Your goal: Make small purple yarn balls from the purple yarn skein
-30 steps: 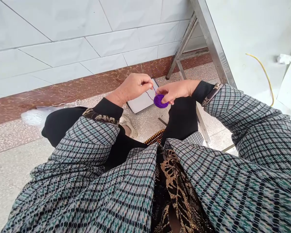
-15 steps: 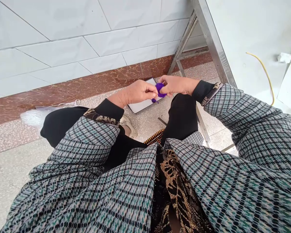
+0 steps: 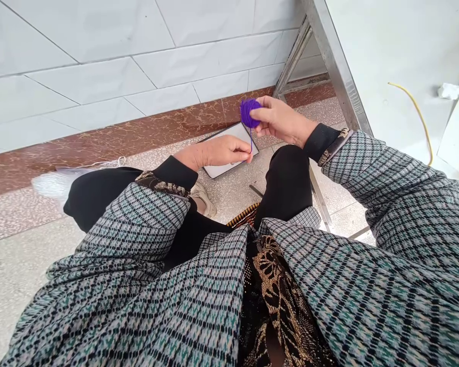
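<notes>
A small purple ball of yarn (image 3: pixel 249 113) is gripped in my right hand (image 3: pixel 281 120), between the thumb and fingers, in front of the reddish-brown skirting. From its underside a short purple strand (image 3: pixel 251 138) runs down, taut, to my left hand (image 3: pixel 224 151). My left thumb and fingertips are pinched on that strand, lower than the ball and a little to its left. Below both hands, a flat white board with a dark edge (image 3: pixel 218 171) lies on the floor, partly covered by my left hand.
A metal-framed table (image 3: pixel 338 66) stands to the right, with a yellow cord (image 3: pixel 416 109) and crumpled white paper (image 3: pixel 450 92) on its white top. A clear plastic bag (image 3: pixel 51 183) lies by my left knee. Tiled wall (image 3: pixel 168 66) rises ahead.
The yarn ball in my right hand has swung from low, to level with my left hand, to above it. My left hand has dropped slightly, still pinching the strand.
</notes>
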`<control>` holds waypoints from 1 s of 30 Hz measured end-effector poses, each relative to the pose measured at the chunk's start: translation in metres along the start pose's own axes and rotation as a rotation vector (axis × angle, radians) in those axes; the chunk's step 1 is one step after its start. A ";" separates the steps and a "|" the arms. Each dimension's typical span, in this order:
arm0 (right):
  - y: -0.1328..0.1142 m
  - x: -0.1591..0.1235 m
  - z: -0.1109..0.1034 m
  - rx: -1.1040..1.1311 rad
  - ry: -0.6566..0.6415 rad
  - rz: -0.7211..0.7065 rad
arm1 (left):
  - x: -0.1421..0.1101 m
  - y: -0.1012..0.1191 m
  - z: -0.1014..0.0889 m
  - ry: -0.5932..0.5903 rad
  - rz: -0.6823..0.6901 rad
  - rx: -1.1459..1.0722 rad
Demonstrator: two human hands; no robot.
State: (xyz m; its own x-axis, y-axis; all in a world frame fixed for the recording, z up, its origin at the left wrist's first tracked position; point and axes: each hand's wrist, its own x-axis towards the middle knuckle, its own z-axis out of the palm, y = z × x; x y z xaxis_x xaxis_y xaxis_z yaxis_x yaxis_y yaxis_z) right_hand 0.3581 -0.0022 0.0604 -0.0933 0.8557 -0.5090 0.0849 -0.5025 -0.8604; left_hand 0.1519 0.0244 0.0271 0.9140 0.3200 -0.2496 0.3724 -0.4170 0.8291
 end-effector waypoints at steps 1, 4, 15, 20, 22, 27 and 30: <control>0.004 0.001 -0.002 -0.100 -0.009 0.016 | -0.002 0.003 -0.001 -0.014 0.009 -0.006; 0.013 0.000 -0.006 -0.336 -0.253 0.088 | -0.007 0.003 -0.008 0.153 -0.006 -0.002; -0.004 -0.001 -0.004 0.211 -0.198 -0.091 | 0.000 -0.017 -0.004 0.230 -0.035 0.043; 0.004 0.001 -0.003 -0.112 -0.050 0.014 | -0.005 0.006 -0.002 -0.012 0.058 0.018; 0.010 0.001 -0.005 -0.281 -0.160 0.043 | -0.008 0.007 -0.005 0.094 0.041 0.005; 0.011 -0.006 -0.007 -0.384 -0.591 0.112 | -0.011 -0.013 -0.012 0.430 -0.108 0.032; 0.003 -0.009 -0.003 -0.106 -0.509 0.013 | -0.005 -0.025 -0.009 0.463 -0.149 0.051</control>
State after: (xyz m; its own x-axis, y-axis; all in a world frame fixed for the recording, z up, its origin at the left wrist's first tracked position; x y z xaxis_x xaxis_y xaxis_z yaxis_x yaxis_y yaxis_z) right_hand 0.3625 -0.0110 0.0629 -0.5597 0.6681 -0.4904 0.1865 -0.4750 -0.8600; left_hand 0.1367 0.0415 0.0120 0.6864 0.7195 -0.1057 0.5120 -0.3748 0.7729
